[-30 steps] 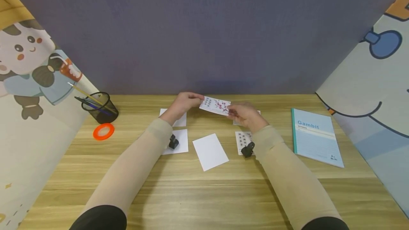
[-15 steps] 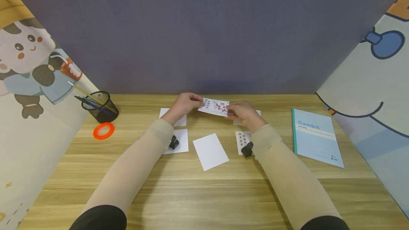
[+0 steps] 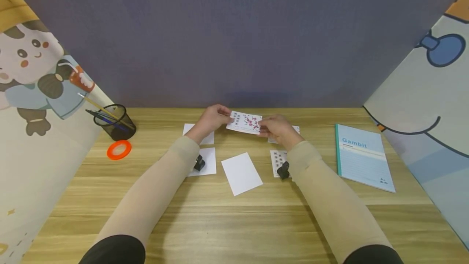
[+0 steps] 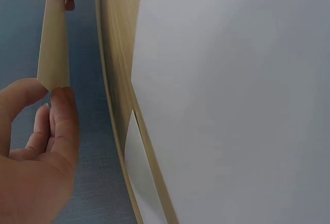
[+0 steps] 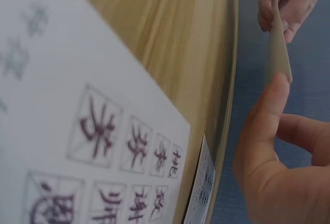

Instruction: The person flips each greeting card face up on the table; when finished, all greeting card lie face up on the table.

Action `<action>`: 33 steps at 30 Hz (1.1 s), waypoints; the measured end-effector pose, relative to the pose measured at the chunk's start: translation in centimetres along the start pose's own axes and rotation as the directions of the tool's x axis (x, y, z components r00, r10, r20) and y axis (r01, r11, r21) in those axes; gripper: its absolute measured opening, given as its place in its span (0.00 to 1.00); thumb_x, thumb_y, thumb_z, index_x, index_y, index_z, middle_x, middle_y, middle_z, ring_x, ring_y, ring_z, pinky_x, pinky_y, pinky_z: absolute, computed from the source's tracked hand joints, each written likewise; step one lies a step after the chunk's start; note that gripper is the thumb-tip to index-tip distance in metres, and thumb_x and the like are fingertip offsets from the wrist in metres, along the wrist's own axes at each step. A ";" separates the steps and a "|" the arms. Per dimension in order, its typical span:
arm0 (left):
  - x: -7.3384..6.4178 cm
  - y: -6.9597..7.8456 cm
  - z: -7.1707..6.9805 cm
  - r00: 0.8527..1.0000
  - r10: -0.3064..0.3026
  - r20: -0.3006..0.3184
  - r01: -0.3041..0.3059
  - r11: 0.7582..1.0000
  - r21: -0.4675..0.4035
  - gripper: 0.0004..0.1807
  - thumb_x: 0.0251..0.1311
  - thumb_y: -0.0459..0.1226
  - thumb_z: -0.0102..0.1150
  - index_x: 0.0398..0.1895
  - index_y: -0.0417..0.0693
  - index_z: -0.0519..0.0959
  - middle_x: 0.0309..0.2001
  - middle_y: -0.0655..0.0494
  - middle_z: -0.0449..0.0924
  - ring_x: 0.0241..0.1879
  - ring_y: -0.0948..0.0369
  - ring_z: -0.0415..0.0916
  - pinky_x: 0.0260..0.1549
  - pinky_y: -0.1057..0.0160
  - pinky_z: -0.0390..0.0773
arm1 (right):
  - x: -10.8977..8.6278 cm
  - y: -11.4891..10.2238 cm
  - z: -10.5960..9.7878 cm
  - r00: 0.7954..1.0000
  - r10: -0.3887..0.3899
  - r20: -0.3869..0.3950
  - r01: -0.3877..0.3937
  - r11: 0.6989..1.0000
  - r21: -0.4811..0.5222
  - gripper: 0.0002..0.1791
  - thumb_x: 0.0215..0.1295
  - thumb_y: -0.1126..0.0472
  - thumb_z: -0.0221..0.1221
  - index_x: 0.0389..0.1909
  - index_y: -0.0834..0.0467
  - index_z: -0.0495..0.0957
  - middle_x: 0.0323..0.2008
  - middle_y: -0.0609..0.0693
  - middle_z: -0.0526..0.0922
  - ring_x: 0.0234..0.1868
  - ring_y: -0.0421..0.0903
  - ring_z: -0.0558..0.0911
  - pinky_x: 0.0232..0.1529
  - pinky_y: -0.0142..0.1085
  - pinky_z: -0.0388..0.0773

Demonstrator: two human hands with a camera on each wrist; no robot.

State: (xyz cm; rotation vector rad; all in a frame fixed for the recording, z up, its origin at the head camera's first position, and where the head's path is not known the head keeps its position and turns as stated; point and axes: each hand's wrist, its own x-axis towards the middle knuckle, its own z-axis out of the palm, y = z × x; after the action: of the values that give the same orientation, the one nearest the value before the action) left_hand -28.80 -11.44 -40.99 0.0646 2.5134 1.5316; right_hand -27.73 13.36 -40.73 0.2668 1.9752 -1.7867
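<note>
Both hands hold up a printed card with columns of characters and a pink blossom branch, above the back of the table. My left hand pinches its left end between thumb and fingers; my right hand pinches the right end. Seen nearly edge-on in the left wrist view, the card spans the gap between the hands. Below lie a blank white card in the middle, white cards under the left arm, and a card with characters under the right wrist. Another card is mostly hidden behind the right hand.
A black mesh pen cup with several pens and a brush stands at the back left, beside an orange ring. A light blue notebook lies on the right. A dark panel rises behind the wooden table.
The held card has shifted slightly to the left and its face shows a little more fully. Both hands keep their grip; the cards on the table have not moved.
</note>
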 end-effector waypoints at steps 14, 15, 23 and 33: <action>0.0 0.4 -0.2 0.984 -0.164 0.065 0.164 0.986 0.005 0.39 0.67 0.34 0.70 0.78 0.34 0.65 0.71 0.37 0.78 0.65 0.45 0.83 0.74 0.49 0.76 | -0.1 -0.3 0.3 0.999 -0.036 0.003 0.036 0.986 -0.165 0.25 0.80 0.64 0.58 0.73 0.69 0.71 0.47 0.54 0.77 0.36 0.42 0.81 0.43 0.30 0.90; 0.0 0.4 -0.2 0.984 -0.167 0.068 0.167 0.986 0.007 0.38 0.67 0.33 0.70 0.77 0.33 0.66 0.70 0.36 0.78 0.65 0.45 0.83 0.73 0.50 0.77 | -0.1 -0.4 0.3 0.999 -0.037 0.003 0.037 0.984 -0.172 0.25 0.79 0.65 0.58 0.72 0.69 0.72 0.48 0.55 0.77 0.36 0.42 0.81 0.43 0.31 0.90; 0.3 0.1 -0.2 0.980 -0.188 0.061 0.187 0.982 0.035 0.27 0.66 0.32 0.71 0.66 0.32 0.77 0.63 0.37 0.83 0.62 0.46 0.85 0.65 0.55 0.84 | 0.1 -0.5 0.9 0.999 -0.036 -0.007 0.034 0.979 -0.199 0.23 0.78 0.67 0.59 0.69 0.72 0.74 0.48 0.56 0.77 0.34 0.42 0.81 0.43 0.31 0.90; 0.6 -0.1 0.0 0.973 -0.216 0.085 0.211 0.975 0.068 0.20 0.68 0.32 0.70 0.60 0.34 0.82 0.60 0.39 0.86 0.58 0.49 0.88 0.58 0.60 0.88 | 0.2 -0.2 1.1 1.000 -0.022 -0.006 0.020 0.973 -0.231 0.16 0.77 0.67 0.60 0.60 0.72 0.79 0.42 0.55 0.79 0.33 0.43 0.83 0.47 0.35 0.91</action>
State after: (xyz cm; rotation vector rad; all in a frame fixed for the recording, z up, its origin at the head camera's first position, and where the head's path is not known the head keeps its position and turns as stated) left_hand -29.36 -11.43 -41.15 -0.1206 2.4037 1.3405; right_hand -27.75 12.18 -40.66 0.1779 2.1748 -1.5511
